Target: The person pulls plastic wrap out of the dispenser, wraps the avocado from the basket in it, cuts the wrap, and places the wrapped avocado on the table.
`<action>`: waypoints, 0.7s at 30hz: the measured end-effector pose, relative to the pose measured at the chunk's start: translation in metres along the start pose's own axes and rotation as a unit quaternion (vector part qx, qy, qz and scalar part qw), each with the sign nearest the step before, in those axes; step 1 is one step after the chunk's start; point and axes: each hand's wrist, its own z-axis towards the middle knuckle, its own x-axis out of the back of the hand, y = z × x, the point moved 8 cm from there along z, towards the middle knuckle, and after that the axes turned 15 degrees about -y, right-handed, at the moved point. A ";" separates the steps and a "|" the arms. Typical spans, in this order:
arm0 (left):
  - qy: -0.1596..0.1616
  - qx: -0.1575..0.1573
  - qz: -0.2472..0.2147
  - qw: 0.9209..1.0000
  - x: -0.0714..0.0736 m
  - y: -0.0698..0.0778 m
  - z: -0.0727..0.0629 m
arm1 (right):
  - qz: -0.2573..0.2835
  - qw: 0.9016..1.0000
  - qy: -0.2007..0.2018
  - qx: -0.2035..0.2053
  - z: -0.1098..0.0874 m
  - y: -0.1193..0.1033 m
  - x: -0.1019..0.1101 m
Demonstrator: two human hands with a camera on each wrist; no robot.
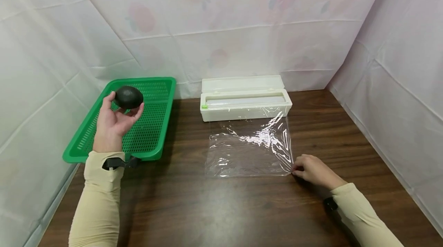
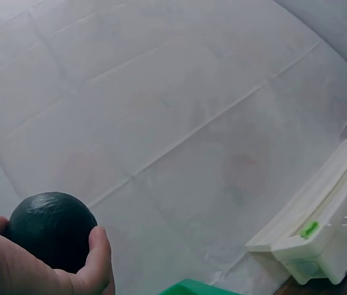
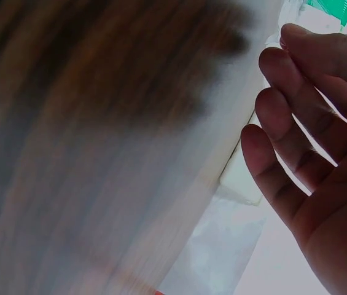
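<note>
Above the green basket (image 1: 167, 124), my left hand (image 1: 115, 122) grips a dark avocado (image 1: 129, 97) between thumb and fingers. The avocado (image 2: 51, 230) shows its rounded, slightly bumpy skin in the left wrist view. On the right, my right hand (image 1: 315, 170) pinches the near right corner of a sheet of clear plastic wrap (image 1: 249, 154) between thumb and finger. That sheet runs from the front of a white wrap dispenser box (image 1: 245, 113) and lies over the table. In the right wrist view the other fingers (image 3: 271, 114) are bent loosely.
The dispenser's lid (image 1: 242, 83) stands raised at the back, and a green slider (image 1: 204, 106) sits at the box's left end. Cloth curtains (image 1: 235, 39) hang behind and on both sides of the dark wooden table (image 1: 194, 208).
</note>
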 end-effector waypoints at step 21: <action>-0.008 0.077 0.059 0.995 0.005 -0.065 -0.004 | 0.005 1.000 -0.006 -0.002 0.000 0.002 0.001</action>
